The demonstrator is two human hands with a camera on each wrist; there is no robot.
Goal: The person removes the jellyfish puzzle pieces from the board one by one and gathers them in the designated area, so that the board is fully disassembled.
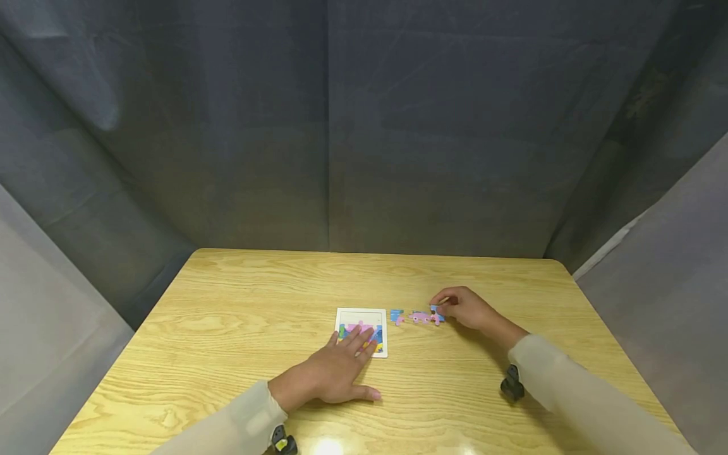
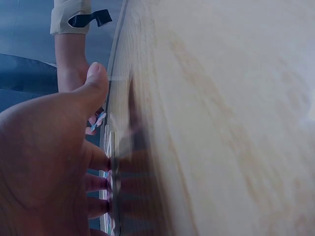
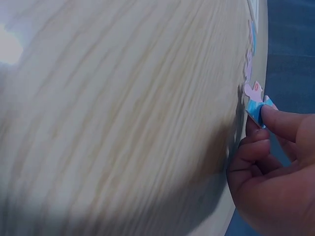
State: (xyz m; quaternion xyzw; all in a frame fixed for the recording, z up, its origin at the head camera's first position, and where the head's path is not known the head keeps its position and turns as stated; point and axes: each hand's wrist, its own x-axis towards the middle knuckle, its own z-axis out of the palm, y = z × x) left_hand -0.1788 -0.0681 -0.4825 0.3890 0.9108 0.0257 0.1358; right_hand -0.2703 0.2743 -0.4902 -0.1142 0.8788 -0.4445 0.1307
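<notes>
A white-framed jigsaw puzzle [image 1: 362,312] lies on the table, its lower part filled with pink, blue and yellow pieces and its upper part bare white. My left hand [image 1: 340,373] rests on it with fingers spread straight over the filled part; in the left wrist view the fingertips touch the board's surface. Right of the frame, my right hand [image 1: 465,308] pinches a blue and pink puzzle piece [image 3: 255,108] between thumb and fingers, tilted up from the table. Between the frame and that hand lie a blue and pink piece [image 1: 396,315] and a pink piece with eyes [image 1: 421,317].
The wooden table [image 1: 239,303] extends around the puzzle on all sides. Dark curtains [image 1: 438,139] hang behind its far edge, and paler cloth [image 1: 671,303] hangs at the sides. Both sleeves carry black wrist straps [image 1: 512,383].
</notes>
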